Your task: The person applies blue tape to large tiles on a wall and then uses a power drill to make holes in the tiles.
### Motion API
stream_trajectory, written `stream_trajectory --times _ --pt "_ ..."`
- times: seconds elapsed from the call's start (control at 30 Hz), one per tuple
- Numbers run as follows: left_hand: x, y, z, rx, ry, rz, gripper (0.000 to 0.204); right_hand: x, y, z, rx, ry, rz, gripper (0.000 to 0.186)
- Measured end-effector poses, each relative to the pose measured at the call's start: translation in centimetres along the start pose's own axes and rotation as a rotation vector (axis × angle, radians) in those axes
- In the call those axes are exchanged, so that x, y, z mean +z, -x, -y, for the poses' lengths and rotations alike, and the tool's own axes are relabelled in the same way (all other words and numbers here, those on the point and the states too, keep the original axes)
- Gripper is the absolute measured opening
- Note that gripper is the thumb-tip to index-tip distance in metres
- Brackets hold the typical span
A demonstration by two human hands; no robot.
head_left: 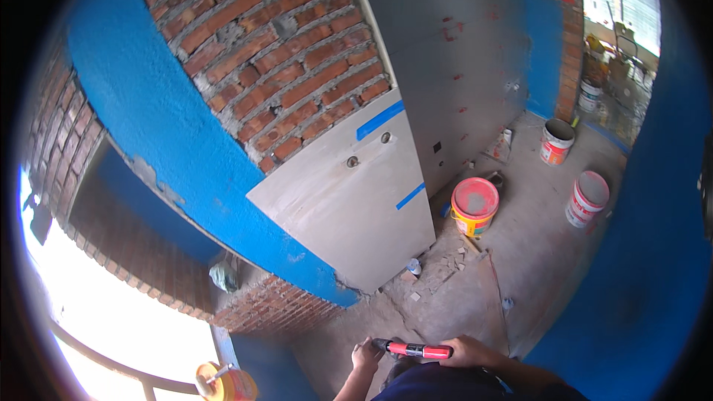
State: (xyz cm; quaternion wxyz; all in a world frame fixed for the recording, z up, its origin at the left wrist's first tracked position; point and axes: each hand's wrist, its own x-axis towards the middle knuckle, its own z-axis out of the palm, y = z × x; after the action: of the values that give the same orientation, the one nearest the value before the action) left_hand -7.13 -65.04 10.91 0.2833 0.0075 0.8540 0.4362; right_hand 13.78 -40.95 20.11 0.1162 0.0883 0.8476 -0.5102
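In front of my body lies a red-and-black stick-shaped tool (417, 350), held level between my two hands. My left hand (365, 356) closes on its dark end, with the fingers pinched there. The red end sits in my right hand (468, 352), whose fingers wrap round it. What kind of tool it is I cannot make out. Beyond my hands, a large pale tile panel (327, 212) covers the lower wall. It has two round holes and strips of blue tape (380, 120).
A yellow bucket with a red lid (475, 197) stands on the concrete floor beside rubble (444, 267). Farther right are an open white-and-red bucket (555, 150) and a lidded one (590, 191). Bare brick (282, 52) tops the tiled wall. Another yellow bucket (230, 382) is at the lower left.
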Motion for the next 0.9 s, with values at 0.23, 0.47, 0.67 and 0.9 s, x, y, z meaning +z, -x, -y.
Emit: stream_trajectory --times 0.23,0.47,0.67,0.9 --pt "1.8 -1.9 1.7 -0.374 0.823 -0.038 0.017 -0.2 0.3 0.0 0.115 -0.105 0.011 0.043" --pt "1.5 -3.1 3.6 -0.349 0.905 -0.066 0.016 -0.5 -2.3 1.1 0.015 0.014 0.009 0.039" --pt "1.5 -2.2 2.2 0.138 -0.122 -0.027 0.013 -0.9 -0.3 3.7 -0.029 -0.144 -0.138 0.022" --pt "1.8 -3.5 -0.5 -0.204 0.685 -0.023 0.019 -0.4 -1.5 2.6 0.044 0.077 -0.010 0.048"
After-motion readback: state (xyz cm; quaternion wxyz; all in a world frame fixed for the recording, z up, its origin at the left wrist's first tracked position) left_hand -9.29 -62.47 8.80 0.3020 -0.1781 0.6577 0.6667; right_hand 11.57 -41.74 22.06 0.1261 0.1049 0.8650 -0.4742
